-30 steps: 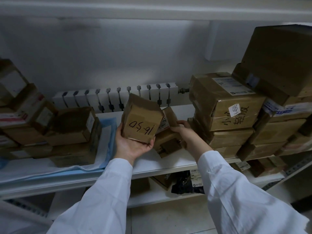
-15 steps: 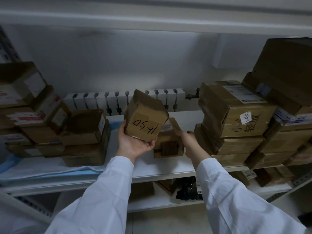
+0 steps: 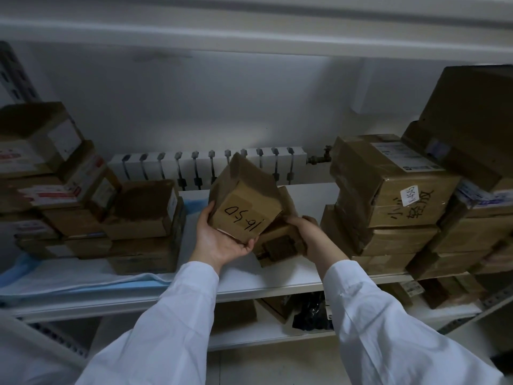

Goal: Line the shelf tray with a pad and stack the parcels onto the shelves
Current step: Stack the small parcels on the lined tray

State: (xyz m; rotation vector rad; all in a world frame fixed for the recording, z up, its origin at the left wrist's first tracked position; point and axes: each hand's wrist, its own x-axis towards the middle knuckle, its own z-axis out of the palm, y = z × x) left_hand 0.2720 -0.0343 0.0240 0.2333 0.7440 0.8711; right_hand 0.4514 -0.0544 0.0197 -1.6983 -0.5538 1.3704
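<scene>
Left hand cups the box from below, thumb up its left face, fingers curled under the bottom edge. The box hangs tilted over the shelf, one corner leaning on the second box. That one sits on the shelf in the gap between the left stack and the right stack, with the right hand curled over its top, gripping it.

The danger is that tilt: one palm carries the box, so it could slide off the fingers and drop to the shelf edge, maybe over it. If the right hand shifts the second box, the leaning corner loses its prop.

The gap looks tight too. A shove either way might nudge the right stack, whose boxes already sit crooked.

And the blue pad shows mostly under the left stack, so a box set down here may land on bare shelf
</scene>
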